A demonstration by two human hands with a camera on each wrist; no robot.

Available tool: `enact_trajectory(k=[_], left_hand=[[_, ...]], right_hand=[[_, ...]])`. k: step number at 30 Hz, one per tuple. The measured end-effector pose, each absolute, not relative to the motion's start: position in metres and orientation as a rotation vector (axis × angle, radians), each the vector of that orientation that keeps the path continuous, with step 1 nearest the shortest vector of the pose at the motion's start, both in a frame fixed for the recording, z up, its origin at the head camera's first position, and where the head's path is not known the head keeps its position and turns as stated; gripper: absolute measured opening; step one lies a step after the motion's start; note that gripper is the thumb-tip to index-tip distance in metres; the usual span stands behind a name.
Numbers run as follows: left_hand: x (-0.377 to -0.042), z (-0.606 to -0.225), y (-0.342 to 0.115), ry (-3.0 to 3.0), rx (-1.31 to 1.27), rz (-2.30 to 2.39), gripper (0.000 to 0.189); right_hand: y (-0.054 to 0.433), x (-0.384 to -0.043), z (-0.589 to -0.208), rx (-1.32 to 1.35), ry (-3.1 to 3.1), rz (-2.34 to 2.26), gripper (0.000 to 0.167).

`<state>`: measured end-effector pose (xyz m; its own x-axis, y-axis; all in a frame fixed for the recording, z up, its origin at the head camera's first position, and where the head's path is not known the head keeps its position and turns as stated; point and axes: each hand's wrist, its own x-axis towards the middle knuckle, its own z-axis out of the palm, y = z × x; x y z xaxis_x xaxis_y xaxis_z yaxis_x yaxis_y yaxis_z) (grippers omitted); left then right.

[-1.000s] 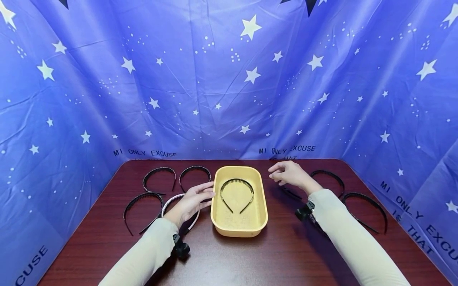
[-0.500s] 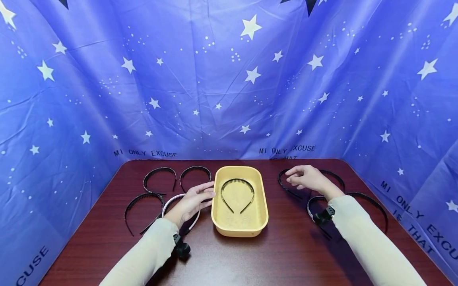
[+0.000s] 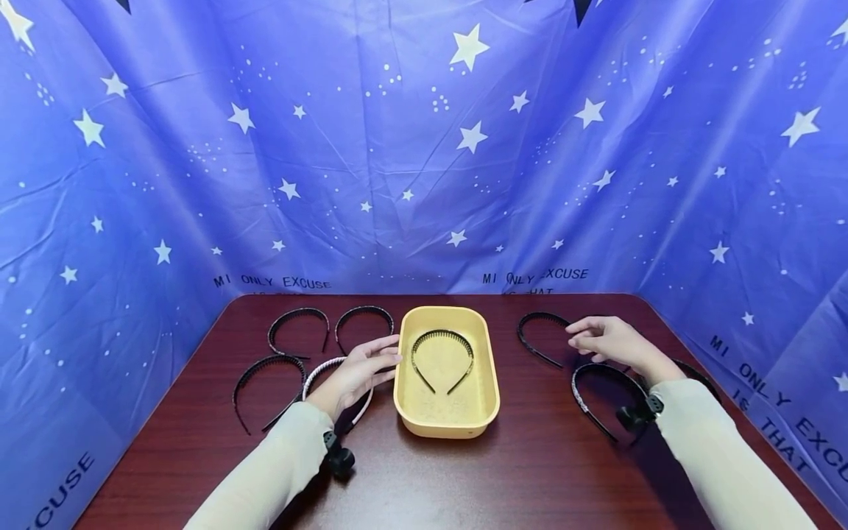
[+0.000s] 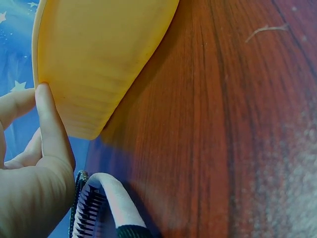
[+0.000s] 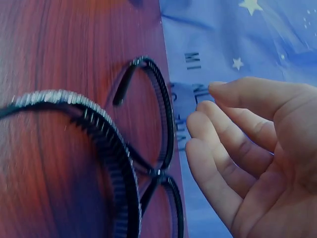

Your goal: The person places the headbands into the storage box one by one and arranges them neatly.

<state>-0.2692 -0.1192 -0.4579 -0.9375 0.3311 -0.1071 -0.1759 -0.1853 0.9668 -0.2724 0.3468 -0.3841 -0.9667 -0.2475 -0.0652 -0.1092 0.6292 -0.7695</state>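
In the head view my left hand [image 3: 356,374] touches the left side of a yellow plastic tub [image 3: 400,401], its fingers and thumb fairly straight. The left wrist view shows the thumb [image 4: 51,116] against the tub's outer wall [image 4: 99,59]. A black toothed headband [image 3: 442,333] lies inside the tub. Under my left wrist is a white headband [image 3: 313,377], partly covered. My right hand [image 3: 619,344] hovers over the headbands on the right, fingers loosely bent and holding nothing. Nearest to it are a black headband [image 3: 539,316] and a glittery-edged headband [image 3: 578,394].
Several black headbands lie left of the tub, among them one at the back [image 3: 298,312] and one nearer me [image 3: 248,369]. Another headband [image 3: 698,374] at the right is partly hidden by my sleeve. A starry blue cloth [image 3: 397,147] surrounds the brown table [image 3: 424,486].
My right hand has moved rightward and slightly nearer me, from beside the tub to over the right-hand headbands, uncovering the back one. My left hand stays at the tub.
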Motion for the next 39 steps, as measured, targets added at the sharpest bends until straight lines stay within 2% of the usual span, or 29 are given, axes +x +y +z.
enact_trajectory(k=[8, 26, 39], left_hand=[[-0.267, -0.456, -0.116, 1.764, 0.179, 2.196, 0.056], [-0.269, -0.457, -0.116, 1.776, 0.166, 2.185, 0.057], [-0.267, -0.458, -0.118, 1.757, 0.184, 2.198, 0.058]], right_hand=[[0.372, -0.259, -0.391, -0.226, 2.676, -1.256, 0.050], [0.421, -0.240, -0.410, -0.156, 2.662, -1.276, 0.049], [0.429, -0.231, -0.420, -0.054, 2.748, -1.159, 0.048]])
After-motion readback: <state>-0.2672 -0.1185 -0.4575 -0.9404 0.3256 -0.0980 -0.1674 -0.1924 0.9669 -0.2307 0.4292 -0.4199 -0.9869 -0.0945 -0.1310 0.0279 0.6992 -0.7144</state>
